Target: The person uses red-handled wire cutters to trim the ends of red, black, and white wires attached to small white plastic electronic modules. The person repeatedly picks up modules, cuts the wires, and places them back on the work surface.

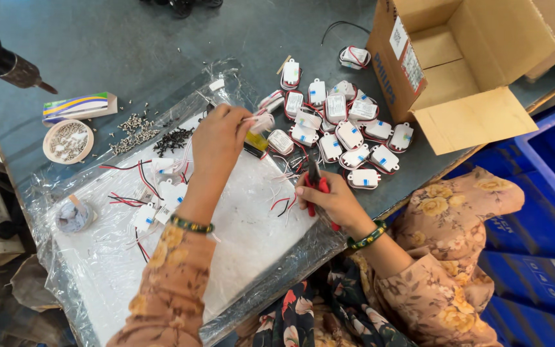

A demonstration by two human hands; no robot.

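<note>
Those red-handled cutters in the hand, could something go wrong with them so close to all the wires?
Maybe. The right hand grips the red-handled cutters right beside loose red and white wires, so a wrong wire might get snipped. The left hand holds a small white plastic module close to the pile of white modules, so its wires could tangle. The loose silver screws could roll off the grey table.

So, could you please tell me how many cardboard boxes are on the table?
1. The open cardboard box lies on its side at the table's far right corner, beside the pile of small white modules. Others may sit out of view.
</note>
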